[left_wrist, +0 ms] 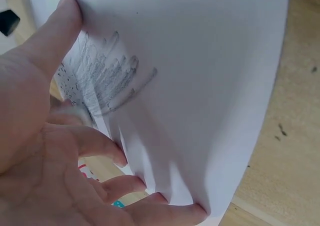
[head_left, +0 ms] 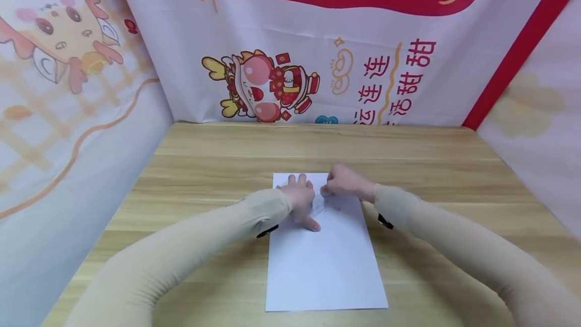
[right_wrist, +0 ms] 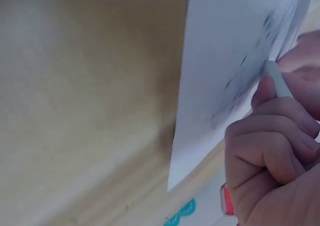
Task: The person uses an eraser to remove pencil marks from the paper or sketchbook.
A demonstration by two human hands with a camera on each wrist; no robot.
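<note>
A white sheet of paper (head_left: 324, 271) lies on the wooden table. My left hand (head_left: 299, 201) rests on its upper left part with fingers and thumb spread, and the fingertips press the sheet. Grey pencil shading (left_wrist: 107, 78) shows between that thumb and fingers in the left wrist view. My right hand (head_left: 348, 181), at the sheet's upper right, grips a whitish eraser (right_wrist: 281, 83); the curled fingers cover most of it. The eraser's exposed end meets the paper beside the left hand. Dark eraser crumbs (right_wrist: 242, 61) are scattered on the sheet near it.
A few dark crumbs (left_wrist: 282, 131) lie on the wooden table (head_left: 204, 165) beside the paper. Behind the table hangs a printed white and red cloth (head_left: 181, 64). Another patterned cloth (head_left: 104, 165) lines the left side.
</note>
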